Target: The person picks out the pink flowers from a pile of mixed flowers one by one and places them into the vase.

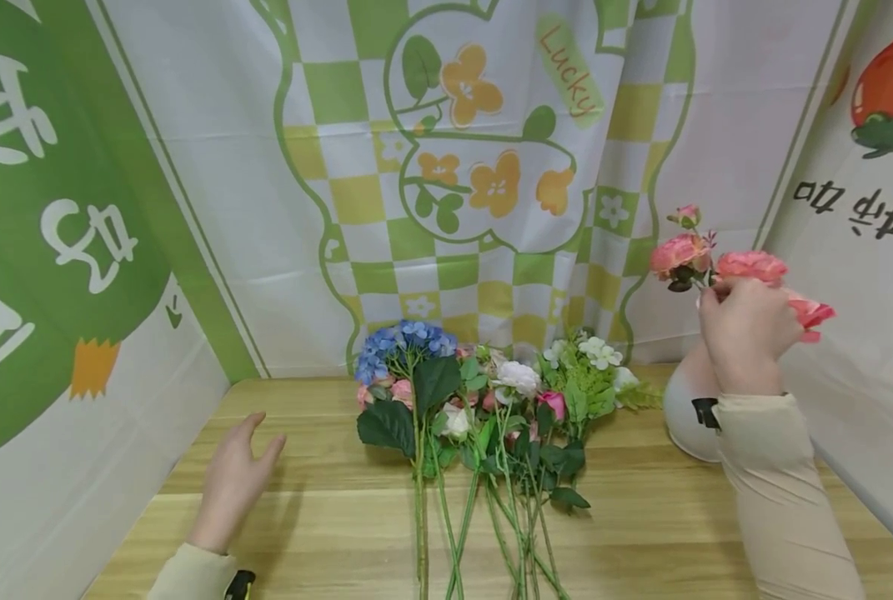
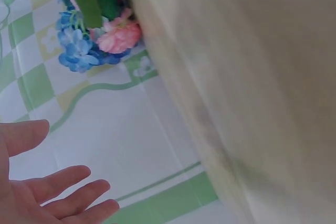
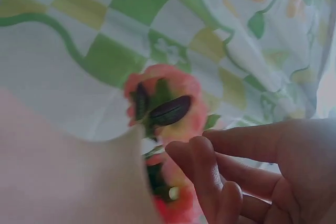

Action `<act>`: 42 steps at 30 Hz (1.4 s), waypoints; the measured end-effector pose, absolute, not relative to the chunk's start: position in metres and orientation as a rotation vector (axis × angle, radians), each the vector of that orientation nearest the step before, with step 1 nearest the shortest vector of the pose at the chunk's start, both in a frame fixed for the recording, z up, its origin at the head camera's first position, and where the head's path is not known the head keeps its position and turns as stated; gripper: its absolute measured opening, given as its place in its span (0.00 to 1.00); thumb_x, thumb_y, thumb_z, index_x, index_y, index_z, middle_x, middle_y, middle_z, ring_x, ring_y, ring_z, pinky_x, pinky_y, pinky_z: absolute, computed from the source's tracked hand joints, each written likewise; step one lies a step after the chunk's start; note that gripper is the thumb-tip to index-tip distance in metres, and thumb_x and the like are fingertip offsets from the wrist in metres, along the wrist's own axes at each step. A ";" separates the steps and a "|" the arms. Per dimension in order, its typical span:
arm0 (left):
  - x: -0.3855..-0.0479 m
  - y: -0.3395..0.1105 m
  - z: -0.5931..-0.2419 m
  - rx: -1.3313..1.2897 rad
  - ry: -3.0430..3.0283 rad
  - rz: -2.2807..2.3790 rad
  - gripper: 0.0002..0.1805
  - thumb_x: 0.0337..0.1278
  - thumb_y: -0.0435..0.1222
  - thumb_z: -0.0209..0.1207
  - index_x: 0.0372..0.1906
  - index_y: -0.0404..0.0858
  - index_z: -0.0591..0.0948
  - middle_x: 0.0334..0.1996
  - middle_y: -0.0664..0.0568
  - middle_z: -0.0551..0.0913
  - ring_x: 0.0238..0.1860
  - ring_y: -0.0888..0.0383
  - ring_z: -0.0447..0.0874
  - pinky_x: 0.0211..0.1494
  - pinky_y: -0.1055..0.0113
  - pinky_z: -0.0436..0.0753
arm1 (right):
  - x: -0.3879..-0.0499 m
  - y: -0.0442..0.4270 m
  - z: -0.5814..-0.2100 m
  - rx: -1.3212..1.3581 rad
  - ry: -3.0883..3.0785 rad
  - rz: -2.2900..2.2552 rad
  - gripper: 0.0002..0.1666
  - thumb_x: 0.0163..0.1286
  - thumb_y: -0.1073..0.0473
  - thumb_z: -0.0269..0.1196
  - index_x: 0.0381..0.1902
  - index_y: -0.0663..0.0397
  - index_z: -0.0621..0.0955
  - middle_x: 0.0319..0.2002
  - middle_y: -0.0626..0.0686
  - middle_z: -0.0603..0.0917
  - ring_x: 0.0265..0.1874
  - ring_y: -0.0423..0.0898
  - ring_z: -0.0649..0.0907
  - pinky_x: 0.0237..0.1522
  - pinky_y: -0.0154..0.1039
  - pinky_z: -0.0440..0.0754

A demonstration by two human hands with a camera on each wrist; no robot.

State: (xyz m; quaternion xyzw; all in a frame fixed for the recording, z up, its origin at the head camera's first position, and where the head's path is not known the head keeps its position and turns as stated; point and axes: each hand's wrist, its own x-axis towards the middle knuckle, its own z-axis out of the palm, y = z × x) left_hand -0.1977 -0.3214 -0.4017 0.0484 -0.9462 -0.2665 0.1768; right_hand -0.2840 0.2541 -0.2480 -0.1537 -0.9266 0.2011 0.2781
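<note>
Pink flowers (image 1: 679,254) touch the right hand (image 1: 750,333), fingers (image 3: 205,166) pinched.

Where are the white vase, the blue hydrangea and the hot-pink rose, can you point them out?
White vase (image 1: 687,410), head view: side of its body.
Blue hydrangea (image 1: 398,342), head view: its petals.
Hot-pink rose (image 1: 554,405), head view: its petals.

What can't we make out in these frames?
Mouth of the vase: head view, behind the right hand.
Whether that hand pinches a stem: right wrist view, its own fingers cover the spot.
Lower ends of some loose stems: head view, cut off by the bottom edge.
</note>
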 end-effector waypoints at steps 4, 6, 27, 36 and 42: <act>-0.207 -0.310 -0.393 0.112 -2.648 -0.791 0.32 0.67 0.44 0.52 0.66 0.25 0.63 0.64 0.26 0.64 0.63 0.29 0.60 0.64 0.35 0.61 | -0.275 0.244 -0.245 -0.365 -2.479 0.564 0.27 0.71 0.44 0.48 0.49 0.57 0.82 0.41 0.67 0.83 0.34 0.69 0.77 0.22 0.54 0.67; -0.213 -0.303 -0.390 0.100 -2.636 -0.810 0.31 0.66 0.42 0.53 0.66 0.25 0.64 0.63 0.26 0.65 0.63 0.29 0.60 0.64 0.36 0.61 | -0.270 0.239 -0.245 -0.327 -2.467 0.580 0.28 0.71 0.42 0.47 0.50 0.56 0.82 0.41 0.64 0.84 0.34 0.68 0.78 0.21 0.53 0.67; -0.266 -0.226 -0.386 0.011 -2.519 -0.905 0.22 0.62 0.40 0.59 0.54 0.29 0.78 0.51 0.31 0.78 0.53 0.36 0.73 0.55 0.43 0.72 | -0.267 0.187 -0.284 -0.038 -2.414 0.764 0.22 0.71 0.49 0.53 0.43 0.61 0.84 0.37 0.61 0.87 0.32 0.56 0.84 0.34 0.49 0.78; -0.271 -0.190 -0.385 -0.092 -2.434 -0.956 0.11 0.57 0.35 0.62 0.43 0.34 0.84 0.40 0.40 0.83 0.40 0.44 0.77 0.42 0.53 0.76 | -0.269 0.172 -0.302 -0.016 -2.445 0.749 0.20 0.71 0.49 0.54 0.42 0.59 0.84 0.35 0.59 0.87 0.29 0.55 0.84 0.30 0.46 0.77; -0.277 -0.172 -0.383 -0.142 -2.416 -0.968 0.08 0.58 0.35 0.62 0.39 0.35 0.85 0.35 0.43 0.84 0.37 0.47 0.79 0.41 0.55 0.78 | -0.269 0.165 -0.312 -0.055 -2.505 0.706 0.21 0.71 0.45 0.53 0.45 0.53 0.84 0.37 0.56 0.88 0.25 0.53 0.83 0.19 0.41 0.72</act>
